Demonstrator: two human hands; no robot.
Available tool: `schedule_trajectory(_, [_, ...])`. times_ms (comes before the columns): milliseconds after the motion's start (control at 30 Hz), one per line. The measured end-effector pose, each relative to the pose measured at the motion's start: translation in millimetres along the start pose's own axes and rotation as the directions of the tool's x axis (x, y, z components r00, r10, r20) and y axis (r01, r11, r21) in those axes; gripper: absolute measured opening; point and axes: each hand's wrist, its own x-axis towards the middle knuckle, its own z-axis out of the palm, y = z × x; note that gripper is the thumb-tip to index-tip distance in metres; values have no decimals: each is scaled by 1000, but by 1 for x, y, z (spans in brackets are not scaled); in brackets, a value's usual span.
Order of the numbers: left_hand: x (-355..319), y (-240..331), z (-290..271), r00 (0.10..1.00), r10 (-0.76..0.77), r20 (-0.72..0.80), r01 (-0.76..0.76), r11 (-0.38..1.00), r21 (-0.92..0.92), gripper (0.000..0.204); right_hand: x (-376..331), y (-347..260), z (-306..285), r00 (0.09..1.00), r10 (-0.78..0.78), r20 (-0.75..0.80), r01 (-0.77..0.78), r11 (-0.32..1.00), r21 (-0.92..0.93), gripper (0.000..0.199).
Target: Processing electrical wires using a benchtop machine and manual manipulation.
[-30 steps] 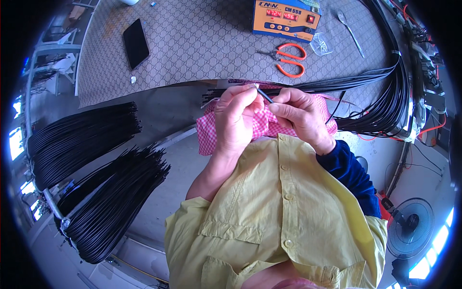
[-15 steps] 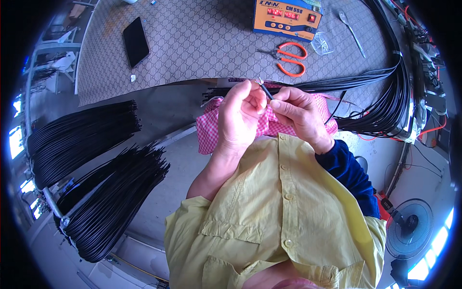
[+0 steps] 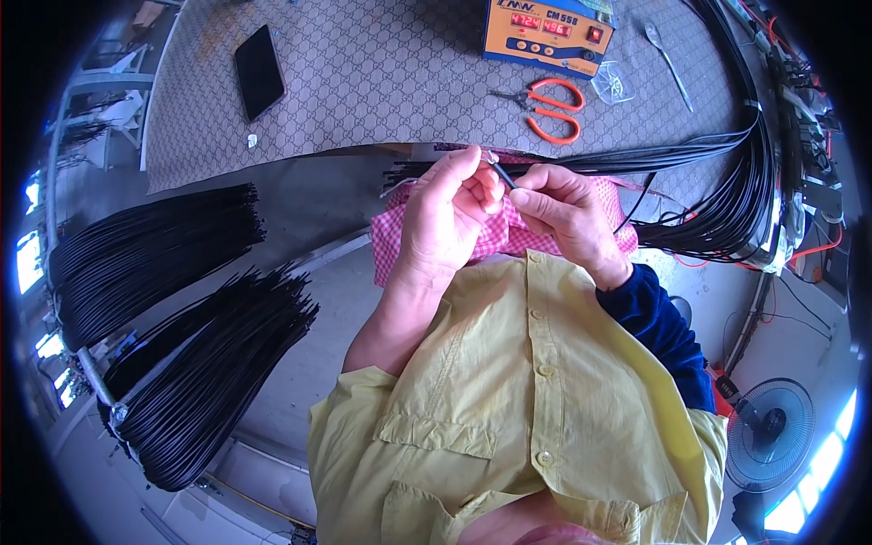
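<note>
My right hand [image 3: 568, 216] pinches a thin black cable [image 3: 503, 175] between thumb and fingers, its end pointing up and to the left. At that end, small pale wire ends [image 3: 490, 157] stick out. My left hand [image 3: 445, 211] is curled around the tip, with its thumb beside the wire ends and its fingers bent behind them. Part of the tip is hidden by the left fingers. Below both hands lies a pink-and-white checked cloth [image 3: 391, 241]. Orange-handled snips [image 3: 556, 109] lie on the table beyond my right hand.
On the patterned table [image 3: 363, 91] are a phone [image 3: 260, 73], an orange-and-blue device with a lit display [image 3: 548, 34], a clear plastic dish [image 3: 613, 84] and a spoon [image 3: 669, 68]. Black cable bundles [image 3: 154, 263] hang at left; more cables [image 3: 740, 182] curve along the right. A fan [image 3: 772, 434] stands lower right.
My left thumb has shifted slightly up and in toward the wire ends. The right hand keeps its hold on the cable. The whole view has moved a little.
</note>
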Motion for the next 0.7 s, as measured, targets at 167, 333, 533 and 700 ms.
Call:
schedule_trajectory(167, [-1,-1,-3,999,-5,37,6,1000,-21,15,3,3,2,985,-170,-13,168,978,-121,9])
schedule_trajectory(333, [-4,-3,-2,1000,30,-8,-30,1000,-7,18,2,4,4,982,-183,-39,177,976,-125,11])
schedule_trajectory(533, [-4,1,3,1000,30,5,-30,999,42,22,-4,-12,4,999,-34,-18,33,998,-55,9])
schedule_trajectory(700, [-1,0,-2,995,-49,89,53,998,-36,22,-4,-9,-2,996,84,-10,-84,995,55,14])
